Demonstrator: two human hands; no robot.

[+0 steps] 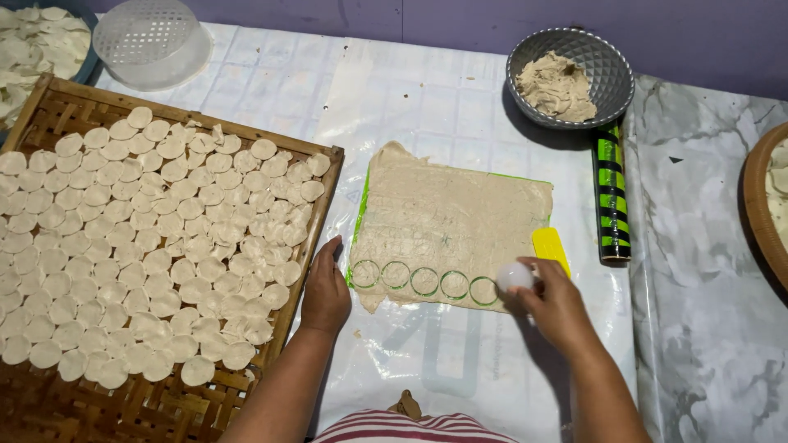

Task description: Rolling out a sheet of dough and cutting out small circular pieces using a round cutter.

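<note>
Now cutting rounds from flat dough.
Right hand point(556, 305) pinching a small white round cutter point(515, 276), fingers curled tight around it, pressed at the bottom right edge of the dough sheet point(460, 217), at the end of a row of five cut rings point(424, 280). Left hand point(325, 291) resting loose and flat beside the sheet, holding nothing, touching the woven tray point(320, 176) full of little dough circles point(148, 262). Yellow scraper point(550, 246) just beside the sheet. Striped green and black roller point(611, 193) near it. Grey bowl point(607, 78) with dough lumps up above.
</note>
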